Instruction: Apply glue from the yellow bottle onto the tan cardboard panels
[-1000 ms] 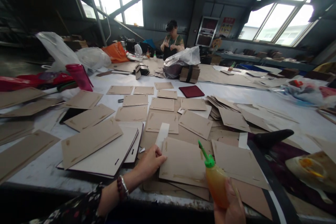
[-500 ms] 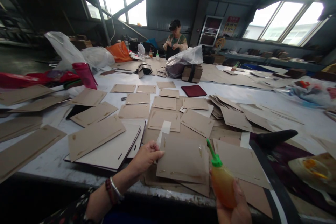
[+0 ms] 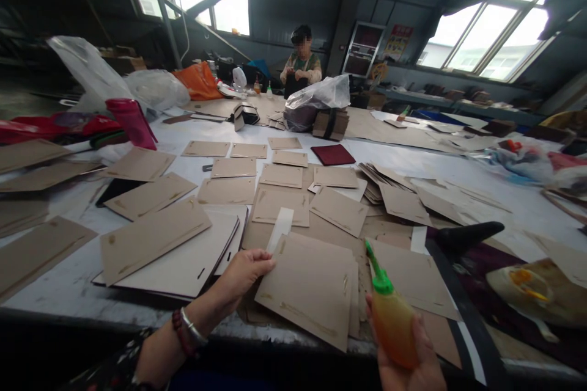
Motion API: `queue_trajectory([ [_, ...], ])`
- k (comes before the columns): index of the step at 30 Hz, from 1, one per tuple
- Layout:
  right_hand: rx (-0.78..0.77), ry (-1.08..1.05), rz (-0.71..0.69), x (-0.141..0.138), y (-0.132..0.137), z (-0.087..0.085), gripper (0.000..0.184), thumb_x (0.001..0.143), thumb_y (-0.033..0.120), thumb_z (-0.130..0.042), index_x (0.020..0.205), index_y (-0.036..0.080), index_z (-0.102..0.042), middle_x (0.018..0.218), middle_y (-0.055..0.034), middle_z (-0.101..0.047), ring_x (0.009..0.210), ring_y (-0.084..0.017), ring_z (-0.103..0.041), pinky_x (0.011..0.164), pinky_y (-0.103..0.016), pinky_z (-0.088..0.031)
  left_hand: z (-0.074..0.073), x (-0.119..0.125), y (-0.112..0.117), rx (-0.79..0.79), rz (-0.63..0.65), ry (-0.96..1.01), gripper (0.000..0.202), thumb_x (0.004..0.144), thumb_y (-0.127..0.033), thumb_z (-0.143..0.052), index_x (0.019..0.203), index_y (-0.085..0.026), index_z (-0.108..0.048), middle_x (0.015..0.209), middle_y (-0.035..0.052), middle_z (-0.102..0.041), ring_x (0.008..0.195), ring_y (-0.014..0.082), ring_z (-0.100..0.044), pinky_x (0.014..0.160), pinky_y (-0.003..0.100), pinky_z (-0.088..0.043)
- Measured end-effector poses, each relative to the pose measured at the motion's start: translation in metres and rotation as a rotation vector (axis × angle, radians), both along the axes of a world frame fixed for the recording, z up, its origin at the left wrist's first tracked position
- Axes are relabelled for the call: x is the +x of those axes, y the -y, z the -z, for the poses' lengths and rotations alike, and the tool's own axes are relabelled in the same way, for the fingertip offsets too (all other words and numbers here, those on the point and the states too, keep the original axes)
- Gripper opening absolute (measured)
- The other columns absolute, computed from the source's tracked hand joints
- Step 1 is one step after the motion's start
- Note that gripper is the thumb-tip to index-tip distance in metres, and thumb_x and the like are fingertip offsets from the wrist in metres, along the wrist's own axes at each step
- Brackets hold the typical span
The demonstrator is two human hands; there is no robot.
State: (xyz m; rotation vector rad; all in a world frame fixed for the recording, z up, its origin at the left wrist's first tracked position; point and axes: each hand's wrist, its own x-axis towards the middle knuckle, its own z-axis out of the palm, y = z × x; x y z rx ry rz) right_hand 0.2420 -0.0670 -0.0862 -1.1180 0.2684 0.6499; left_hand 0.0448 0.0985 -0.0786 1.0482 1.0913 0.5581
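Observation:
My left hand [image 3: 243, 275] pinches the left edge of a brown cardboard sheet [image 3: 307, 290] and holds it tilted over the table's front edge. My right hand [image 3: 406, 363] is wrapped round an orange glue bottle [image 3: 392, 321] with a green nozzle, which points up and left just right of that sheet. Several more brown cardboard sheets [image 3: 279, 204] lie spread over the white table [image 3: 68, 284], some bearing lines of glue. A white strip [image 3: 280, 227] sticks out from behind the held sheet.
A dark red cover [image 3: 333, 154] lies mid-table. A black curved object [image 3: 465, 236] sits at the right above dark fabric. A pink bottle [image 3: 132, 122] and plastic bags [image 3: 156, 88] stand at the left. Across the table a person [image 3: 300, 67] works beside a bagged stack [image 3: 316, 107].
My left hand has pulled the cardboard sheet nearer and turned it so its near corner hangs over the table edge. The glue bottle has stayed in my right hand, shifting slightly right.

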Motion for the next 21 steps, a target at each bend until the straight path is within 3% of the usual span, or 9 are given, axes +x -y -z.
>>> queue_trajectory([
  [10, 0.084, -0.090, 0.013, -0.005, 0.000, -0.008, 0.040, 0.064, 0.041, -0.076, 0.092, 0.016, -0.064, 0.093, -0.0105, -0.072, 0.083, -0.023, -0.069, 0.074, -0.028, -0.056, -0.004, -0.003, 0.001, -0.012, -0.049, 0.013, 0.039, 0.049, -0.045, -0.076, 0.063, -0.016, -0.054, 0.056, -0.0031, -0.055, 0.053, 0.0108, -0.049, 0.051, 0.021, -0.037],
  [17, 0.241, -0.144, -0.128, 0.001, 0.007, 0.005, 0.040, 0.069, 0.048, -0.074, 0.086, 0.012, -0.071, 0.096, -0.0163, -0.071, 0.094, -0.026, -0.067, 0.085, -0.033, -0.053, -0.004, -0.006, -0.001, -0.030, -0.119, 0.068, 0.045, 0.046, -0.048, -0.080, 0.067, -0.015, -0.057, 0.058, -0.0026, -0.057, 0.050, 0.0100, -0.048, 0.046, 0.019, -0.036],
  [21, 0.284, -0.177, -0.207, 0.000, 0.011, 0.005, 0.045, 0.070, 0.055, -0.073, 0.083, 0.011, -0.073, 0.088, -0.0144, -0.072, 0.086, -0.023, -0.069, 0.078, -0.027, -0.055, -0.007, -0.007, -0.009, -0.156, -0.272, 0.149, 0.033, 0.054, -0.030, -0.080, 0.076, -0.013, -0.062, 0.067, 0.0016, -0.063, 0.054, 0.0131, -0.056, 0.047, 0.020, -0.043],
])
